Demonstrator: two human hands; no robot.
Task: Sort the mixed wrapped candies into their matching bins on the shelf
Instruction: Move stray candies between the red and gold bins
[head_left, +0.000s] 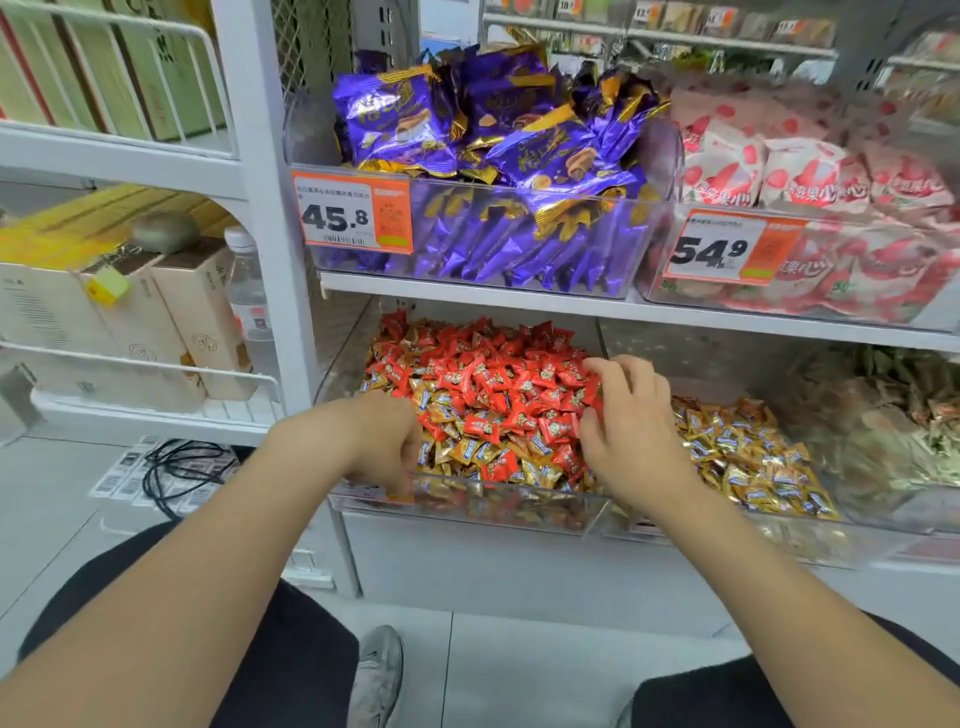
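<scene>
A clear bin (519, 494) on the lower shelf holds red wrapped candies (493, 384) mixed with gold wrapped candies (470, 453). The clear bin to its right (727, 526) holds only gold wrapped candies (753, 457). My left hand (382, 439) is in the front left corner of the mixed bin with its fingers bent down among the candies, so the fingertips are hidden. My right hand (631, 415) rests on the right side of the mixed pile, fingers spread over red candies.
On the shelf above stand a bin of purple packets (493, 156) and a bin of strawberry packets (805, 171), each with an orange price tag. A third lower bin at far right holds brownish-green sweets (893, 415). Black cables (176, 467) lie on the floor at left. My shoe (376, 670) is below.
</scene>
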